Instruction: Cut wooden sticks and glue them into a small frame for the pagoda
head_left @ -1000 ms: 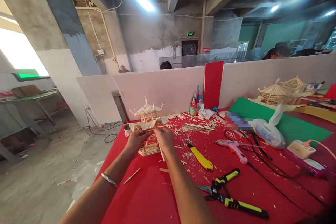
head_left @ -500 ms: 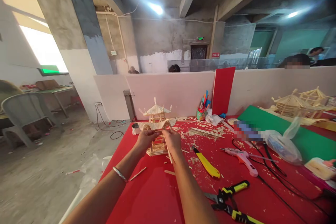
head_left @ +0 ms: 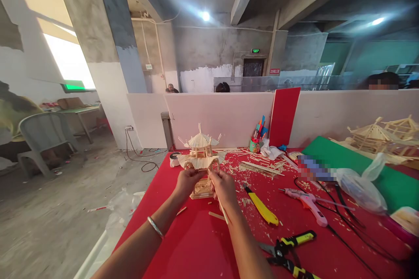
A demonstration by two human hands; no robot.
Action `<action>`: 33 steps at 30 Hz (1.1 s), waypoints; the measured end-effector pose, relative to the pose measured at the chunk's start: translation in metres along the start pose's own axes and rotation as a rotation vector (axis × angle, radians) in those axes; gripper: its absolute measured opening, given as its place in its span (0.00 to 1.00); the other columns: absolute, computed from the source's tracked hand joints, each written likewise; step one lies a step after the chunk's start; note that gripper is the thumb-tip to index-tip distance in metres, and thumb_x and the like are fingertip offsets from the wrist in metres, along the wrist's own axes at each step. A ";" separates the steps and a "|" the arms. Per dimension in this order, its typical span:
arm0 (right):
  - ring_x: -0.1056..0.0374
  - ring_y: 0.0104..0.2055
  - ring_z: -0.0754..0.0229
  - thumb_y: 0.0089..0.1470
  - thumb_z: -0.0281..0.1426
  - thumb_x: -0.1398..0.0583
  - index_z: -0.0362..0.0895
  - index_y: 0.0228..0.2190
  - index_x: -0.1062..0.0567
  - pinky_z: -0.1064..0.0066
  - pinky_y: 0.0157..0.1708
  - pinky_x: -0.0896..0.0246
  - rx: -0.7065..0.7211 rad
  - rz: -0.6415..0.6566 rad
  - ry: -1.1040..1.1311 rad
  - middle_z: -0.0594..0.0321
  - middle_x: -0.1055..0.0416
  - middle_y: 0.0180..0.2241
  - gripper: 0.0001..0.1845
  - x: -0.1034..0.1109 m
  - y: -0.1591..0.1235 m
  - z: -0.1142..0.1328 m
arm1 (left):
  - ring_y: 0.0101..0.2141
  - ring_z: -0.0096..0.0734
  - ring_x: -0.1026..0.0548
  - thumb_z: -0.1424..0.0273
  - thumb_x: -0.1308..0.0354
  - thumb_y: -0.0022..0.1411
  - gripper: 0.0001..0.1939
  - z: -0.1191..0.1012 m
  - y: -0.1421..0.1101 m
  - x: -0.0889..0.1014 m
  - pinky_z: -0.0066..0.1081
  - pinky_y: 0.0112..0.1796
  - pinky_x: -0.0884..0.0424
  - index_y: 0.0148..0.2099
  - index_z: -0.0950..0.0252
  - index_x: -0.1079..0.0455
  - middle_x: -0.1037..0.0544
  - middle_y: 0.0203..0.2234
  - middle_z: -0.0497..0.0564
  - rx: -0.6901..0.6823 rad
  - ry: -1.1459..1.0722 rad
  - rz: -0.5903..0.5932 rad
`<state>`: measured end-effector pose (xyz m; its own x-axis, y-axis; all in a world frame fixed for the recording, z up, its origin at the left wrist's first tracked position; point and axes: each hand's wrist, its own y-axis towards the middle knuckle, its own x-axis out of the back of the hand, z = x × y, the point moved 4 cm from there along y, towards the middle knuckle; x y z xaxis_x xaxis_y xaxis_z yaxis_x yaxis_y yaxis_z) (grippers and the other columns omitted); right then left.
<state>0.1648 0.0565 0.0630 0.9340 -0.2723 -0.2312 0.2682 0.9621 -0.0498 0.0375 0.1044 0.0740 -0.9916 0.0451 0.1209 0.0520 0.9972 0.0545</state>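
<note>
A small two-roofed pagoda model [head_left: 200, 141] built of pale wooden sticks stands upright on the red tabletop [head_left: 186, 244]. My left hand [head_left: 188, 182] is closed, thumb and fingers pinched at the front edge of the model's lower roof; the exact contact is partly hidden. Beside it, my right hand [head_left: 225, 187] is closed around a thin wooden stick [head_left: 224, 212], which slants down below the palm toward the wrist. The right fingertips are near the model's front right side. Both hands cover part of the model's middle, while its base shows between them.
Right of my hands lie a yellow utility knife [head_left: 262, 207], a pink glue gun [head_left: 307, 202] with its cable, and yellow-black pliers [head_left: 281, 248]. Loose sticks [head_left: 262, 163] and shavings litter the back. A green board [head_left: 347, 161] and other stick models [head_left: 376, 135] are at the right.
The view has shifted slightly. The pagoda model appears turned a little, and my hands have moved slightly apart, with the right hand still holding the stick.
</note>
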 end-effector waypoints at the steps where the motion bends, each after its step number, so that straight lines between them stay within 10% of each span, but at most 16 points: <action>1: 0.53 0.08 0.72 0.47 0.40 0.40 0.46 0.19 0.35 0.78 0.09 0.63 0.002 0.026 0.001 0.76 0.42 0.09 0.14 0.004 -0.011 -0.004 | 0.21 0.27 0.34 0.55 0.27 0.35 0.21 0.006 -0.004 -0.001 0.27 0.24 0.40 0.25 0.68 0.21 0.29 0.16 0.47 -0.016 -0.004 -0.008; 11: 0.43 0.14 0.72 0.54 0.48 0.39 0.44 0.27 0.32 0.78 0.15 0.50 0.099 0.177 -0.024 0.70 0.30 0.20 0.19 0.044 -0.096 -0.026 | 0.35 0.38 0.27 0.57 0.32 0.43 0.14 0.046 -0.021 -0.024 0.33 0.36 0.30 0.25 0.64 0.22 0.24 0.27 0.51 -0.150 -0.008 -0.110; 17: 0.40 0.16 0.71 0.56 0.49 0.40 0.44 0.29 0.31 0.78 0.17 0.47 0.087 0.197 -0.101 0.69 0.31 0.21 0.20 0.054 -0.109 -0.024 | 0.50 0.45 0.29 0.58 0.38 0.53 0.13 0.054 -0.067 0.000 0.34 0.40 0.30 0.34 0.60 0.19 0.27 0.49 0.56 -0.293 0.229 -0.242; 25: 0.44 0.14 0.71 0.58 0.48 0.42 0.45 0.28 0.32 0.78 0.15 0.52 0.039 0.213 -0.173 0.72 0.35 0.17 0.19 0.062 -0.115 -0.049 | 0.29 0.33 0.26 0.65 0.36 0.54 0.09 0.072 -0.079 0.000 0.28 0.30 0.36 0.37 0.61 0.20 0.23 0.25 0.47 -0.043 0.664 0.172; 30: 0.46 0.14 0.70 0.59 0.47 0.44 0.45 0.28 0.33 0.77 0.15 0.53 0.032 0.213 -0.299 0.72 0.36 0.18 0.18 0.070 -0.116 -0.054 | 0.26 0.28 0.30 0.68 0.36 0.53 0.13 0.058 -0.078 0.001 0.30 0.32 0.33 0.42 0.64 0.21 0.22 0.35 0.52 -0.287 0.530 0.052; 33: 0.43 0.17 0.68 0.60 0.44 0.45 0.46 0.28 0.32 0.76 0.19 0.51 0.121 0.256 -0.474 0.71 0.35 0.19 0.16 0.072 -0.113 -0.040 | 0.25 0.27 0.31 0.64 0.39 0.58 0.12 0.045 -0.094 -0.005 0.27 0.29 0.34 0.40 0.65 0.21 0.23 0.29 0.51 -0.333 0.351 0.297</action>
<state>0.1921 -0.0710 0.0137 0.9695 -0.0338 0.2427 0.0176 0.9975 0.0688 0.0319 0.0136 0.0242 -0.8329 0.2413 0.4980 0.4136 0.8693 0.2706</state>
